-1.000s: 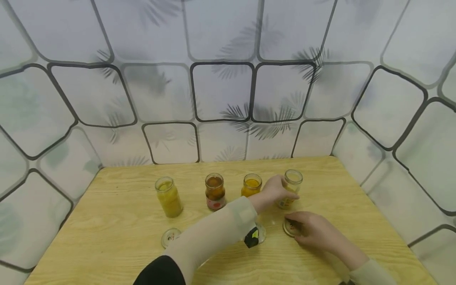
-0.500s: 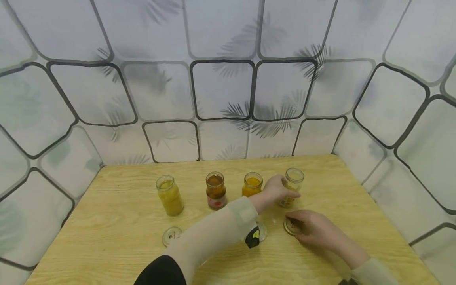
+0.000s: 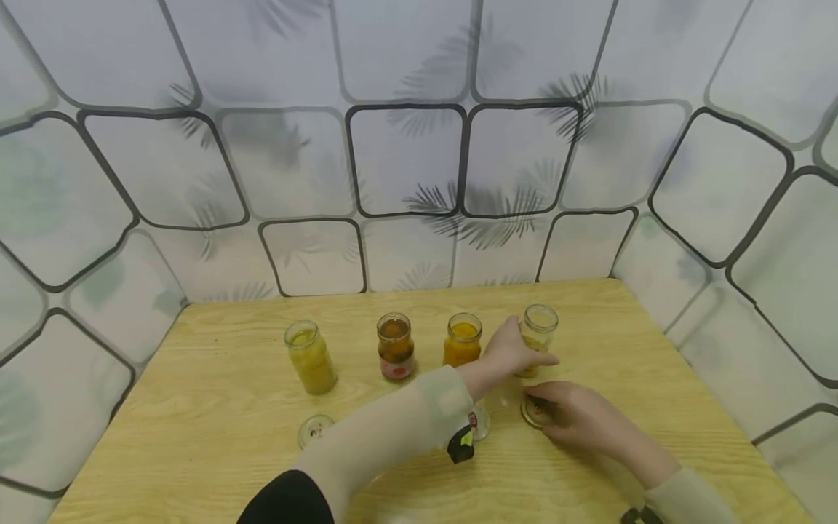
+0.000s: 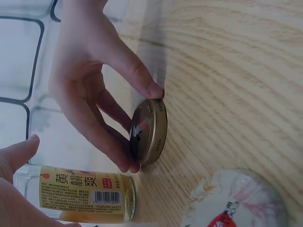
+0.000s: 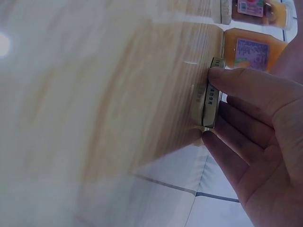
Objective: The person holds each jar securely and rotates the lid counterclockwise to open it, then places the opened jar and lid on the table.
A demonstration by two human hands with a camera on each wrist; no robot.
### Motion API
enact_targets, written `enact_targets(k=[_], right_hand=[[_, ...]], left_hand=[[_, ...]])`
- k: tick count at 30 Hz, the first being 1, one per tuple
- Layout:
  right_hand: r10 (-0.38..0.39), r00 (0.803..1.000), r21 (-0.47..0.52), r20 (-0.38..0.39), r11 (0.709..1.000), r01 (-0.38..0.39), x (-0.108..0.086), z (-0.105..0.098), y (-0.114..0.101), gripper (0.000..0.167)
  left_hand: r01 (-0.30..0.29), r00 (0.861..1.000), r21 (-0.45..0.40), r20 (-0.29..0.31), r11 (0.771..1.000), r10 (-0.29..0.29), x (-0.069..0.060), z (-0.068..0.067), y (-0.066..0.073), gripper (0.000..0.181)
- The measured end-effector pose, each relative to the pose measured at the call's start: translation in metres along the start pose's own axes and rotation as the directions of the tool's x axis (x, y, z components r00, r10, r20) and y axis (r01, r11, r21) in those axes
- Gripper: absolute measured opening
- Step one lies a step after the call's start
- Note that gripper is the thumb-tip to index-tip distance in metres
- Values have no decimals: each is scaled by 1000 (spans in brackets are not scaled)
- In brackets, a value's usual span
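My left hand (image 3: 512, 353) is beside the rightmost glass jar (image 3: 539, 331), which stands lidless. Its thumb is straight and apart from the jar; some fingers are hidden behind the glass. In the left wrist view, the jar's yellow label (image 4: 87, 194) shows between thumb and fingers. My right hand (image 3: 583, 418) pinches a gold jar lid (image 4: 150, 132) by its rim, top face up. The lid is at the tabletop in front of the jar; the right wrist view does not settle whether it touches. A jar of orange contents (image 3: 463, 348) stands left of my left hand.
Further left stand a jar of dark contents (image 3: 396, 349) and a jar of pale yellow contents (image 3: 310, 360), both lidless. One lid (image 3: 316, 429) lies in front; another lid (image 3: 481, 422) is partly behind my left sleeve. A patterned wall (image 3: 406, 255) borders the wooden table (image 3: 196, 407).
My left thumb has straightened and shifted slightly right past the jar, which stays in place. My right hand keeps its pinch on the lid. The view has tilted a little.
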State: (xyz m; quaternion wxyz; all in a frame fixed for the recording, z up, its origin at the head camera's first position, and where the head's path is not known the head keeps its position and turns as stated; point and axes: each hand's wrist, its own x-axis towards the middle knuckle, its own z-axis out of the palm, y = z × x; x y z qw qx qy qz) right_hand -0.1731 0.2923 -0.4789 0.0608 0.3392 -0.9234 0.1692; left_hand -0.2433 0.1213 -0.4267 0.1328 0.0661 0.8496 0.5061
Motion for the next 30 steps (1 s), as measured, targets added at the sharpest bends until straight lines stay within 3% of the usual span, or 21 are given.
enact_targets(k=[5, 10, 19, 25, 30], right_hand=[[16, 999, -10, 34, 1000, -15, -3, -2, 0, 58], [4, 999, -8, 35, 1000, -4, -5, -3, -2, 61], [19, 1000, -35, 23, 999, -18, -8, -9, -4, 65], [-2, 999, -22, 33, 1000, 2, -6, -16, -6, 66], [-38, 999, -45, 8, 998, 39, -4, -18, -9, 58]], left_hand=[[0, 1000, -31, 0, 1000, 0, -12, -5, 1, 102], [-23, 999, -77, 46, 997, 27, -32, -14, -2, 104], [-73, 989, 6, 127, 997, 72, -65, -39, -9, 94], [-75, 970, -102, 224, 992, 96, -91, -64, -16, 86], [-83, 959, -161, 256, 984, 122, -113, -84, -23, 83]])
